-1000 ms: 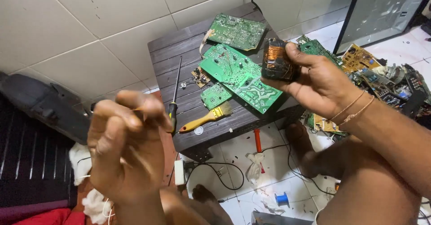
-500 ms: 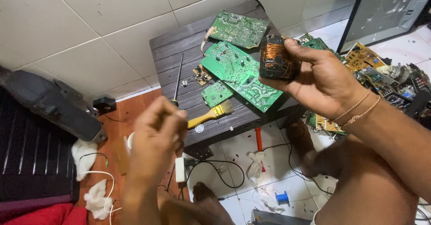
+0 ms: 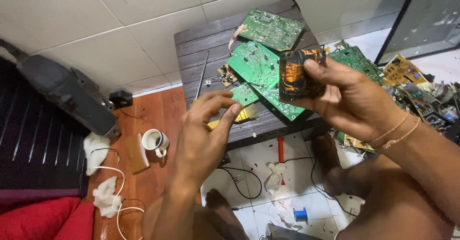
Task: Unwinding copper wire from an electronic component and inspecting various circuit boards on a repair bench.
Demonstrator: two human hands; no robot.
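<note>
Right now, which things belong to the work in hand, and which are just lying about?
In hand:
- transformer with copper windings, held by the right hand
- left hand, reaching over the yellow-handled brush
- green circuit boards on the dark table

Lying about:
- white cup
- blue spool
- white rags
- red-handled tool

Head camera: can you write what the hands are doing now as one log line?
right hand: holds copper-wound transformer | left hand: empty, above yellow-handled brush | dark table: green circuit boards
</note>
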